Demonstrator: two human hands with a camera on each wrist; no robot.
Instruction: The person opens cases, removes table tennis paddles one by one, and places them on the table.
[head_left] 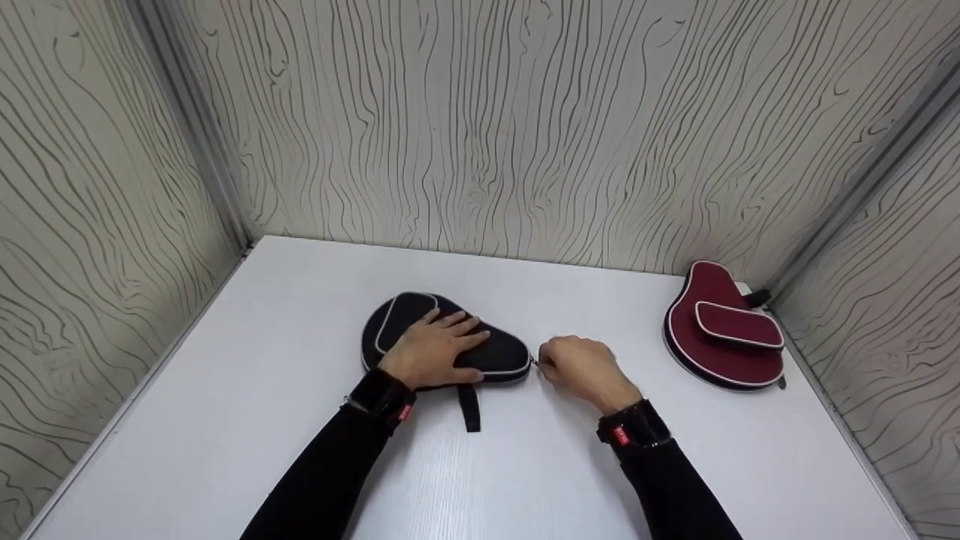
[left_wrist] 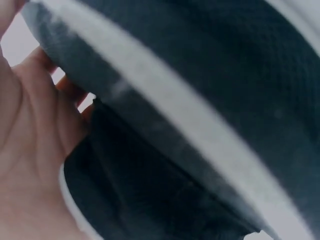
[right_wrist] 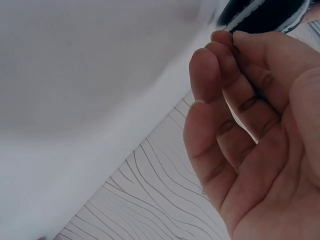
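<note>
A black table tennis paddle case (head_left: 508, 352) with pale piping lies on the white table, its narrow end pointing right. My left hand (head_left: 435, 351) rests on it with fingers spread, partly covering its front pocket (head_left: 405, 315). The left wrist view shows the case's side and piping (left_wrist: 200, 130) close up beside the palm (left_wrist: 35, 135). At the narrow end, my right hand (head_left: 585, 367) pinches the small zipper pull (head_left: 534, 361) between thumb and forefinger. In the right wrist view the other fingers (right_wrist: 204, 75) curl loosely, and the fingertips mostly hide the pull.
A dark red paddle case (head_left: 694, 345) with a zipped pocket (head_left: 739, 325) lies at the table's right, near the back wall. The black case's strap (head_left: 469, 409) sticks out toward me. Wood-grain patterned walls (head_left: 480, 135) enclose the white table (head_left: 300, 315) at the back and sides.
</note>
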